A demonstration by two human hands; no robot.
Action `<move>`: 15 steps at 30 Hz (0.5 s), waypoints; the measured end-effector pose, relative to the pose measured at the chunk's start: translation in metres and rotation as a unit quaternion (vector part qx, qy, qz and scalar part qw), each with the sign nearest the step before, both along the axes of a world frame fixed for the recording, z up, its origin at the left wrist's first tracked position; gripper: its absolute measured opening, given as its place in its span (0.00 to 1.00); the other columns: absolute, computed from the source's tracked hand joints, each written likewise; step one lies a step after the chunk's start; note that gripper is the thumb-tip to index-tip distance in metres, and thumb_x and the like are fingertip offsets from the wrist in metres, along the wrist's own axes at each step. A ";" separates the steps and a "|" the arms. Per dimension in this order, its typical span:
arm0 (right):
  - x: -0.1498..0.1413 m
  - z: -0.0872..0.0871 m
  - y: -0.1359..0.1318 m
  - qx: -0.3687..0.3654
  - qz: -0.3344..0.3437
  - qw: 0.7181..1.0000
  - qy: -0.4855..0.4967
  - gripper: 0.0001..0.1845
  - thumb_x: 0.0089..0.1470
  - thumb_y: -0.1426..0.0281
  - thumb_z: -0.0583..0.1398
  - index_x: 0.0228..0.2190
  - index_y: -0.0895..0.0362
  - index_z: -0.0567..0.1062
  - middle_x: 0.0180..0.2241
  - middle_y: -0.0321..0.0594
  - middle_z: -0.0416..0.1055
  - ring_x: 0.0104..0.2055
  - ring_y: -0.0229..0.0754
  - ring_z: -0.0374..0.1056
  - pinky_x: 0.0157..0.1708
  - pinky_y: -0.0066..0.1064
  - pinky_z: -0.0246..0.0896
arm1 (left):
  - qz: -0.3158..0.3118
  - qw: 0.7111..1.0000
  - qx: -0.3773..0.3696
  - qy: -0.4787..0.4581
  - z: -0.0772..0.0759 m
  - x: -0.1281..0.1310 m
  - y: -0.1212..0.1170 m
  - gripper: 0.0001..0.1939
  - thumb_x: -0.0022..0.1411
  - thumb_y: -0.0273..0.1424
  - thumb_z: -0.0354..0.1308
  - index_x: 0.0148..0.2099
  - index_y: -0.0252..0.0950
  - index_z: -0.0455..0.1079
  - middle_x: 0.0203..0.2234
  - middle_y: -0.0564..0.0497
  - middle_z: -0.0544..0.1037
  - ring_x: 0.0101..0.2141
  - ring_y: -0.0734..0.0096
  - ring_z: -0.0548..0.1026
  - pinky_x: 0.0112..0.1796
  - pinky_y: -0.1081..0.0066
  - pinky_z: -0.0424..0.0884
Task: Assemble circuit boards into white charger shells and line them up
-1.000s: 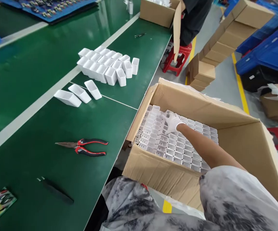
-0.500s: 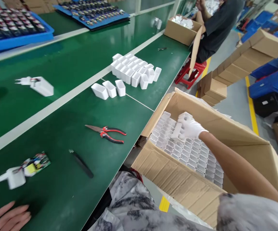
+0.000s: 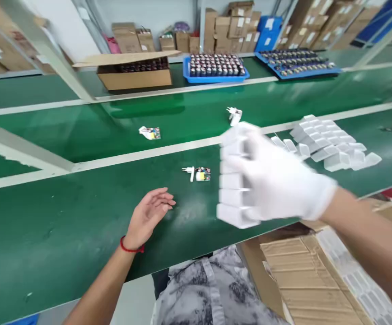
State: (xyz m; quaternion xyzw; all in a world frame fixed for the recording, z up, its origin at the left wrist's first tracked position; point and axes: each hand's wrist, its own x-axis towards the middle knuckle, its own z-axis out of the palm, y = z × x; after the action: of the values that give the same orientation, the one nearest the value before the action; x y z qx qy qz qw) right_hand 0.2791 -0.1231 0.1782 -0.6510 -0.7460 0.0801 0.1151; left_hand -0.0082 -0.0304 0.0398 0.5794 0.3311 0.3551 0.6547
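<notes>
My right hand (image 3: 277, 180), in a white glove and blurred by motion, is wrapped round a row of several white plastic cases (image 3: 231, 196), held above the bench. My left hand (image 3: 151, 212) is bare, with a red band at the wrist; its fingers are spread loosely over the green surface and hold nothing. Between the hands lies a small circuit board (image 3: 203, 174) joined to a white two-pin plug piece (image 3: 189, 171). Farther back is a second board (image 3: 153, 133) with a white part. A white case with a plug (image 3: 234, 116) lies behind my right hand.
More white cases (image 3: 331, 142) stand grouped at the right of the green bench (image 3: 81, 230). An open carton (image 3: 297, 275) with rows of white cases is at the lower right. Behind are a blue tray (image 3: 216, 79), a blue sheet of parts (image 3: 297, 63) and an open box (image 3: 135, 79).
My right hand has come out of the carton and over the bench with the row of cases. The view has swung left, and my left hand shows more fully.
</notes>
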 end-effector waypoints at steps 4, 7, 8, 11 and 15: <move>-0.109 -0.026 0.108 -0.054 0.183 0.966 -0.176 0.49 0.27 0.57 0.74 0.53 0.56 0.70 0.52 0.61 0.63 0.50 0.69 0.67 0.37 0.50 0.69 | 0.120 0.979 0.131 0.096 0.001 -0.053 -0.009 0.28 0.62 0.39 0.64 0.61 0.41 0.62 0.54 0.42 0.73 0.54 0.56 0.74 0.54 0.58 0.74; -0.171 -0.056 0.155 -0.063 0.258 0.940 -0.213 0.47 0.31 0.57 0.73 0.54 0.58 0.69 0.56 0.63 0.64 0.55 0.69 0.64 0.43 0.50 0.67 | 0.135 0.945 0.199 0.222 -0.004 -0.080 -0.012 0.34 0.63 0.40 0.63 0.67 0.42 0.55 0.63 0.40 0.63 0.63 0.49 0.64 0.61 0.49 0.66; -0.185 -0.064 0.165 -0.074 0.271 0.935 -0.215 0.49 0.32 0.58 0.73 0.56 0.59 0.68 0.58 0.64 0.63 0.57 0.69 0.63 0.45 0.50 0.67 | 0.132 0.933 0.215 0.258 -0.007 -0.085 -0.013 0.36 0.63 0.41 0.62 0.68 0.42 0.53 0.64 0.39 0.60 0.64 0.47 0.62 0.62 0.46 0.64; -0.211 -0.082 0.182 -0.131 0.285 0.927 -0.205 0.59 0.31 0.62 0.73 0.64 0.58 0.60 0.65 0.65 0.56 0.64 0.71 0.57 0.53 0.52 0.63 | 0.121 0.906 0.245 0.324 -0.015 -0.089 -0.012 0.39 0.64 0.42 0.60 0.70 0.42 0.47 0.66 0.37 0.56 0.66 0.44 0.59 0.61 0.43 0.64; -0.203 -0.078 0.188 -0.161 0.308 0.927 -0.142 0.63 0.35 0.59 0.73 0.68 0.56 0.54 0.71 0.64 0.42 0.71 0.71 0.44 0.59 0.55 0.58 | 0.119 0.892 0.266 0.346 -0.027 -0.084 -0.007 0.38 0.66 0.42 0.59 0.71 0.44 0.44 0.65 0.37 0.56 0.66 0.43 0.58 0.57 0.46 0.71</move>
State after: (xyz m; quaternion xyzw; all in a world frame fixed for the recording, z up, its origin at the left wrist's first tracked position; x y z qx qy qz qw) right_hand 0.0765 0.0646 0.1002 -0.4031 -0.8956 0.1371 -0.1286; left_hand -0.0921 -0.0378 0.0133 0.7740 0.4964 0.2825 0.2733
